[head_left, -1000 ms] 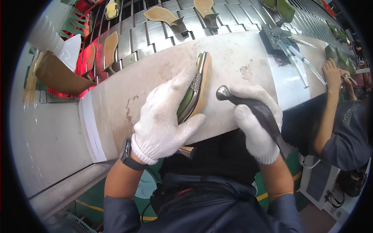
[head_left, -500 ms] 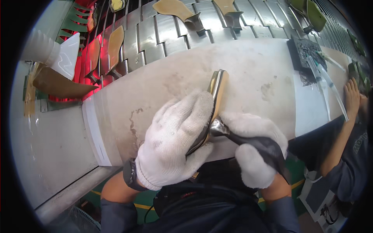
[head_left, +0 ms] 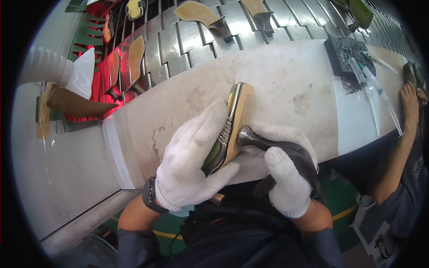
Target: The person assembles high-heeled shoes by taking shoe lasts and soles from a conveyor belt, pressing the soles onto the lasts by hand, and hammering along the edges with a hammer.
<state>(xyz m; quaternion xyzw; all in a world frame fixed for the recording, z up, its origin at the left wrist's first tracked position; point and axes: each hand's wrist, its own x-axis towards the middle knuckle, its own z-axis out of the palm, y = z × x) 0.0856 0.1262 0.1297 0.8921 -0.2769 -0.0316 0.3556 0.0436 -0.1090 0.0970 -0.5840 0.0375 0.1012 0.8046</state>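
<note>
Beyond the left hand's grip on the shoe, bare bench top affords passage up to the slatted metal conveyor. Left of the grip, the surface is passable; a curved brown panel obstructs the far corner. Right of the grip, the hammer in the right hand blocks close access to the sole. Farther right, a black block and syringes restrict passage, with a co-worker's hand past them.

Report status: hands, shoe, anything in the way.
Left hand holds shoe, tan sole facing right. Right hand grips dark tool, metal head by the sole. Syringes, dark block off right, apart from both hands.
</note>
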